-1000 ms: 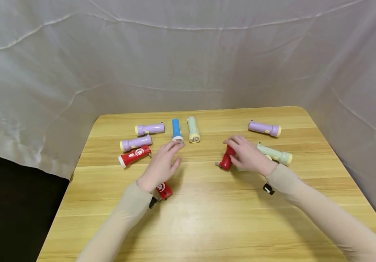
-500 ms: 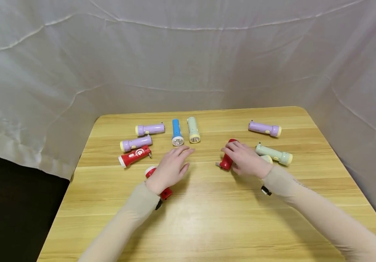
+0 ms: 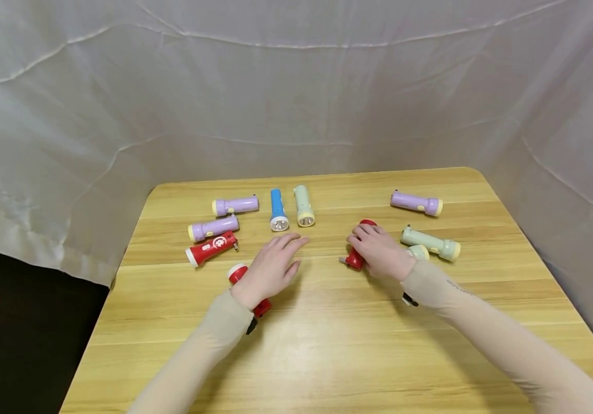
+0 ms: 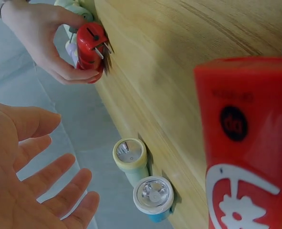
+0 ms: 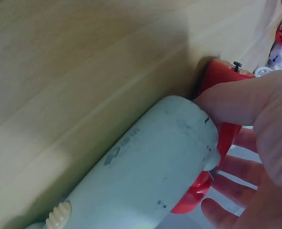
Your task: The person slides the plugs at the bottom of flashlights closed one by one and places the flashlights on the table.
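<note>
My right hand (image 3: 381, 252) grips a red flashlight (image 3: 354, 260) on the table, thumb on one side and fingers on the other, as the left wrist view shows. Right beside it, a pale green flashlight (image 5: 145, 162) fills much of the right wrist view, partly under my wrist in the head view. My left hand (image 3: 268, 269) hovers with fingers spread and holds nothing. Below that hand lies another red flashlight (image 3: 237, 272), its middle hidden in the head view; its printed body (image 4: 241, 157) looms large in the left wrist view.
At the table's back stand out a blue flashlight (image 3: 278, 210) and a green flashlight (image 3: 304, 205). Two purple flashlights (image 3: 235, 205) and a red one (image 3: 211, 248) lie left. Farther right are a purple flashlight (image 3: 416, 203) and a green one (image 3: 431, 243). Grey curtains (image 3: 276, 103) surround the table.
My left hand has shifted right and slightly nearer, away from the blue flashlight, uncovering the red flashlight's head below it. The right hand has edged left along its red flashlight, which stays put.
</note>
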Available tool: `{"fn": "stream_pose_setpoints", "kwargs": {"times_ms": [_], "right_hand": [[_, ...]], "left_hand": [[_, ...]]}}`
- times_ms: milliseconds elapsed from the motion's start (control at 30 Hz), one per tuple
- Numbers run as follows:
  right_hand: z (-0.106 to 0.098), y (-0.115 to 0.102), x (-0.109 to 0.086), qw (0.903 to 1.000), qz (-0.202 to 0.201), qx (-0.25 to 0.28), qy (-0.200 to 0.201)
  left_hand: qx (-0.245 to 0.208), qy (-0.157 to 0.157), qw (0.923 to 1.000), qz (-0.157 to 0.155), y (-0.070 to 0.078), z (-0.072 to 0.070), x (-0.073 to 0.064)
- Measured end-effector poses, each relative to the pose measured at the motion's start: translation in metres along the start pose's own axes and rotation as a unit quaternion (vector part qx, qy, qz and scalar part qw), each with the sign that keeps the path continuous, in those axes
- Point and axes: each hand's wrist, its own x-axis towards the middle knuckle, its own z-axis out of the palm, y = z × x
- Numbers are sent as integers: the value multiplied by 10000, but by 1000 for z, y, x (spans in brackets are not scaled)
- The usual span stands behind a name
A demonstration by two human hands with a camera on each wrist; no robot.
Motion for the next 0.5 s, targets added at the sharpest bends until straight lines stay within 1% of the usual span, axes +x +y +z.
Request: {"fn": "stream_pose_setpoints", "kwargs": {"times_ms": [267,500], "right_hand": [[5,-1,5,10000,-24,-68,-27],[5,-3,7,9999,-15,-106,-119]], "left_hand": [[-88,19,10000,17,1,1,-2],[-23,-25,10000,17,0,1,-2]]}}
